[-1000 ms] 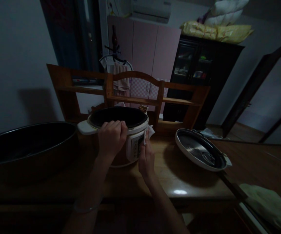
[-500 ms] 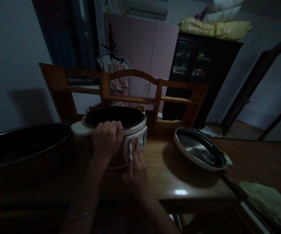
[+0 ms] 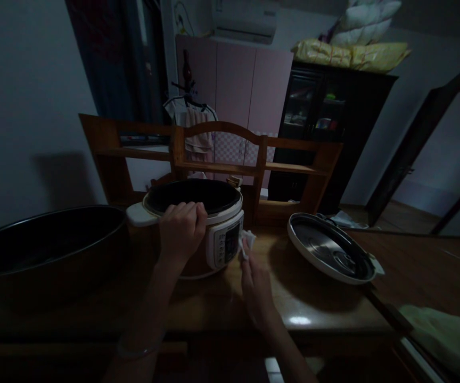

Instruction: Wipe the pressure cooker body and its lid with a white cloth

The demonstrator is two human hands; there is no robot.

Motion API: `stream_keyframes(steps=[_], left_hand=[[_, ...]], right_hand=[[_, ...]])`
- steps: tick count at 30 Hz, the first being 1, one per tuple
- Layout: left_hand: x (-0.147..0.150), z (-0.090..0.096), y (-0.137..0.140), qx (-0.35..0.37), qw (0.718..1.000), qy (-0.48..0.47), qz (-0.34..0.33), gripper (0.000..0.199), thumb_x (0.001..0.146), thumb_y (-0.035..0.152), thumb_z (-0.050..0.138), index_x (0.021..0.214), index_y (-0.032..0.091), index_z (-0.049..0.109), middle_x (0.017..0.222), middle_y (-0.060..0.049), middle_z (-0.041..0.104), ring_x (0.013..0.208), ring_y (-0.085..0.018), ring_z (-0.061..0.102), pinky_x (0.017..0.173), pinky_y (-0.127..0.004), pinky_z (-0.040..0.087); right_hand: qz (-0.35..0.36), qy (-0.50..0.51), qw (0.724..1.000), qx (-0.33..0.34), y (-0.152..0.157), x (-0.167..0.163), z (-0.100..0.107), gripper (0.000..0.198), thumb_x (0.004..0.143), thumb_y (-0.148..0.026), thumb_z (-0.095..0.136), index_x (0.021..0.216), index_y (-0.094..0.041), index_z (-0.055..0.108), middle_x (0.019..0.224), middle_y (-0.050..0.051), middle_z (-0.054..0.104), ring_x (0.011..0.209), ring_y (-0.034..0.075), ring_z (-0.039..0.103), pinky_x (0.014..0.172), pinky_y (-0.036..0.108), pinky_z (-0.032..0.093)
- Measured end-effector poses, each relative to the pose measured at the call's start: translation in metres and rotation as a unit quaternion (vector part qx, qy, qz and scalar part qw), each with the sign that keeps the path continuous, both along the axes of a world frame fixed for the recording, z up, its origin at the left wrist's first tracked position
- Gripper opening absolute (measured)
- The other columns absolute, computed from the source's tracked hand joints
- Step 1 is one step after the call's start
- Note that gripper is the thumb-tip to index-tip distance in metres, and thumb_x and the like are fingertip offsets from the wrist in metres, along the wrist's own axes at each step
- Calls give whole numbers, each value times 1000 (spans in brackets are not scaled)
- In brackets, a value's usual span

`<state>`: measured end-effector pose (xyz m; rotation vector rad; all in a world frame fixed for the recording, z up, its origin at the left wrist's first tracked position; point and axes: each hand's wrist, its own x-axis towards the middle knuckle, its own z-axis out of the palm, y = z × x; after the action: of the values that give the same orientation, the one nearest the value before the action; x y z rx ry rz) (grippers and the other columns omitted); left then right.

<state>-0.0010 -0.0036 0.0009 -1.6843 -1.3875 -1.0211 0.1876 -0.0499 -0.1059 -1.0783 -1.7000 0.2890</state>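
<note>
A white-rimmed electric pressure cooker point(image 3: 198, 255) stands on the wooden table with its top uncovered and its dark inside showing. My left hand point(image 3: 182, 229) is closed over the cooker's near rim. A crumpled white tissue point(image 3: 248, 240) is pinched in the fingers of my right hand point(image 3: 256, 282), just right of the control panel point(image 3: 227, 244). Whether the tissue touches the cooker's side cannot be made out. The round lid point(image 3: 329, 250), its metal inner face upward, lies to the right on the table.
A large dark pot point(image 3: 54, 244) sits at the left. Behind the cooker rises a wooden shelf rack point(image 3: 222, 167). Pale green cloth point(image 3: 445, 340) lies at the lower right, past the edge of the table point(image 3: 214, 314).
My right hand has moved right with the tissue, off the front of the control panel, which now shows. My left hand keeps its hold on the rim. The view has shifted slightly.
</note>
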Motion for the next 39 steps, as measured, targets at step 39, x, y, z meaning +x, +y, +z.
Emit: stream_keyframes(steps=[39], left_hand=[[0,1,-2,-15,1000,-15,-12,33,99,25,36,68,22,48,69,-3,59,71,-19,53,72,-36,32]], right_hand=[[102,-84,982,133,-14,-49,-9,66,91,-13,31,157,-17,22,164,7,12,150,30,8,118,56,27]])
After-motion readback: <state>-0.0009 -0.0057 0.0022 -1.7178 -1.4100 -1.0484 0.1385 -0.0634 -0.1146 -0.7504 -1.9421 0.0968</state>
